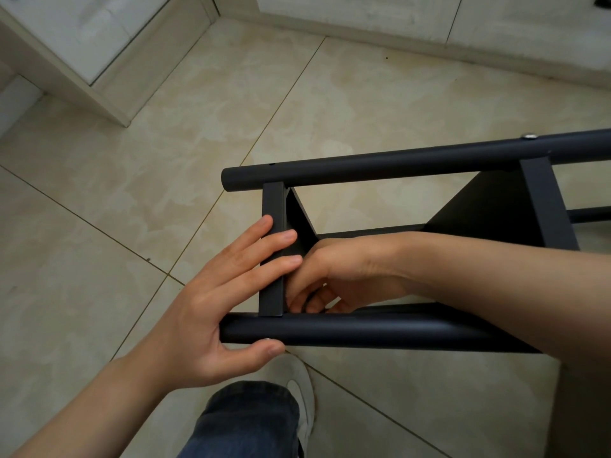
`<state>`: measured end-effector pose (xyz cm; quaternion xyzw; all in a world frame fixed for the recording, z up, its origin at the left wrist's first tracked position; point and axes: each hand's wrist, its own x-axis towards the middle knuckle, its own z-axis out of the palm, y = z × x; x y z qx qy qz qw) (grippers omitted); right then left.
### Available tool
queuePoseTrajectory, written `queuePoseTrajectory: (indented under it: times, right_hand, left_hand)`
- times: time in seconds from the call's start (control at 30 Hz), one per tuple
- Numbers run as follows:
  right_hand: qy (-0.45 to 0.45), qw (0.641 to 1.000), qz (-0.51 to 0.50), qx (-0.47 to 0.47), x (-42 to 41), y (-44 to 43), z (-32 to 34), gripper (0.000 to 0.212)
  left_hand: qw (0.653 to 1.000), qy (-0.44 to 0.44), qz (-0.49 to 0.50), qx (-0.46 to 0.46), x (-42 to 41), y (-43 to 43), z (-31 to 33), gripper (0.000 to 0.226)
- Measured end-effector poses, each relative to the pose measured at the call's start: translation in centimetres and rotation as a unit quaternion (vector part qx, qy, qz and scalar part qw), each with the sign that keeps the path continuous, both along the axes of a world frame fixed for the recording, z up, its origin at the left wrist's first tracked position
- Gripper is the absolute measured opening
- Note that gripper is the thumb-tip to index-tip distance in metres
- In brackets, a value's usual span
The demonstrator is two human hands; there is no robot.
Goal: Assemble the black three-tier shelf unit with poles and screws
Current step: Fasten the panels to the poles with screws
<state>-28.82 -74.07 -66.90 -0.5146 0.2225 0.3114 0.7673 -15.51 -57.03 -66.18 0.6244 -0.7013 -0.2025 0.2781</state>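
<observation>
The beige tiled floor (132, 193) fills most of what I see, with white cabinets (99, 38) standing along its far edge and in its far left corner. The black shelf unit (496, 213) lies on its side above the right half of the floor and runs out past the right edge of my view. Two of its poles run left to right: the far pole (396, 163) above and the near pole (363, 328) below, closest to me. The end shelf (273, 206) bridges them near their left ends, and the second shelf (542, 200) crosses further right.

My left hand (211, 309) clamps the joint at the near pole's left end. Its fingers lie straight over the end shelf's rim and its thumb is hooked under the pole. My right hand (337, 276) reaches inside the frame, its fingers curled into the corner where the end shelf meets the near pole. I cannot tell whether they hold anything there.

My knee in jeans (244, 418) and a pale shoe (302, 388) sit on the floor just below the near pole. A silver screw head (297, 137) shows on top of the far pole above the second shelf, and a small silver bit (268, 340) peeks out at my left thumb.
</observation>
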Motion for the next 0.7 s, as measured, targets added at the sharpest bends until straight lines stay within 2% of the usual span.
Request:
queuePoseTrajectory:
  times: [0.17, 0.4, 0.57, 0.7]
  right_hand:
    - [-0.006, 0.998, 0.015, -0.054, -0.06, -0.12, -0.1, 0.024]
    - [-0.002, 1.0, 0.003, 0.023, 0.02, -0.09, -0.13, 0.012]
    - [-0.001, 1.0, 0.004, -0.03, -0.06, -0.26, -0.32, 0.029]
    - [0.013, 1.0, -0.018, 0.02, 0.04, -0.28, -0.23, 0.015]
  left_hand:
    - [1.0, 0.003, 0.001, -0.001, 0.07, 0.02, 0.02, 0.068]
    - [1.0, 0.003, 0.001, -0.001, 0.02, 0.02, -0.03, 0.067]
    - [1.0, 0.002, 0.0, -0.003, 0.02, -0.03, -0.08, 0.067]
    - [1.0, -0.001, -0.001, -0.003, 0.07, -0.04, -0.07, 0.067]
